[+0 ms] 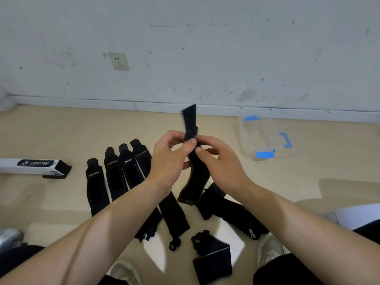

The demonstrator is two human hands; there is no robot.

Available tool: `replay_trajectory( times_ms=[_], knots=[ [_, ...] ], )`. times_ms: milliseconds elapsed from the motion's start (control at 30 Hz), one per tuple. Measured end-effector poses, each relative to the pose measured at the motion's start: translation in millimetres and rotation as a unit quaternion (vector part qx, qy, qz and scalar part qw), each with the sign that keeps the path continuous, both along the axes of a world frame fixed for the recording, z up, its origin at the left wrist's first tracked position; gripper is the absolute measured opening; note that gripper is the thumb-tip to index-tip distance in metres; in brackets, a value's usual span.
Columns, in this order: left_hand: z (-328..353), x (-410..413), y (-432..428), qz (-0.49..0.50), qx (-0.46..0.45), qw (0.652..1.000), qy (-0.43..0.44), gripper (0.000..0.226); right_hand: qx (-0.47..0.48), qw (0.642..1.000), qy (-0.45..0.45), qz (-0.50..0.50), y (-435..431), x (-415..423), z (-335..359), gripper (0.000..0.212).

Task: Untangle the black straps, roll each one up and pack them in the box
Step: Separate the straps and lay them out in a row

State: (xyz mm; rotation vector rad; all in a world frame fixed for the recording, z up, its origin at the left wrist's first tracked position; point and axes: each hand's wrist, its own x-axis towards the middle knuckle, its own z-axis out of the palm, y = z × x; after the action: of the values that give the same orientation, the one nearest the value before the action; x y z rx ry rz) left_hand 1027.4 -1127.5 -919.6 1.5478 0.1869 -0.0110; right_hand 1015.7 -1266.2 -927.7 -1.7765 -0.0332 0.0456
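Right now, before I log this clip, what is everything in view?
held strap: one, black, raised between both hands
laid-out straps: four, black with printed labels, side by side on the floor, left
loose straps: several, black, overlapping on the floor below the hands; count unclear
storage box: one, clear with blue latches, on the floor near the wall, right
BRTW carton: one, white and black, floor, far left
wall socket: one, white, on the wall
sneakers: two, white, bottom edge
left hand: pinches the held strap
right hand: pinches the held strap
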Motion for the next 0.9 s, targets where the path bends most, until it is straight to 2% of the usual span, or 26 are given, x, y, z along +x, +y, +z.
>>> replay_trajectory(
  times_ms=[133, 267, 367, 500, 600, 733, 800, 900],
  knots=[
    [5.5, -6.2, -2.9, -0.060, -0.014, 0.998, 0.000, 0.011, 0.079, 0.994, 0.029, 0.064, -0.2, -4.1, 9.0, 0.027],
    [4.1, -6.5, 1.6, -0.038, 0.011, 0.999, 0.002, 0.009, 0.094, 0.995, 0.025, 0.023, -9.7, 1.6, 12.0, 0.024],
    [2.6, -5.0, 2.7, -0.034, 0.046, 0.998, 0.010, 0.030, 0.089, 0.995, 0.036, 0.020, -13.2, 3.4, 11.5, 0.022],
    [2.3, -3.6, 2.0, -0.093, 0.069, 0.993, 0.001, 0.012, 0.066, 0.996, 0.051, 0.007, -13.2, 3.9, 7.5, 0.033],
    [-3.9, -2.9, 3.9, -0.051, 0.099, 0.994, -0.010, 0.032, 0.080, 0.989, 0.123, 0.002, -12.6, 2.4, -3.4, 0.044],
    [-14.3, 2.0, 9.8, -0.039, 0.134, 0.990, -0.001, 0.020, 0.068, 0.965, 0.231, 0.105, -17.8, -5.3, -33.5, 0.031],
    [-26.7, 7.4, 13.2, -0.026, 0.145, 0.989, 0.024, 0.021, 0.048, 0.962, 0.244, 0.113, -17.8, -7.1, -53.9, 0.021],
    [-50.5, 17.6, 16.9, 0.028, 0.130, 0.989, 0.072, 0.023, 0.039, 0.951, 0.282, 0.121, -12.8, -14.7, -88.3, 0.021]
  ],
)
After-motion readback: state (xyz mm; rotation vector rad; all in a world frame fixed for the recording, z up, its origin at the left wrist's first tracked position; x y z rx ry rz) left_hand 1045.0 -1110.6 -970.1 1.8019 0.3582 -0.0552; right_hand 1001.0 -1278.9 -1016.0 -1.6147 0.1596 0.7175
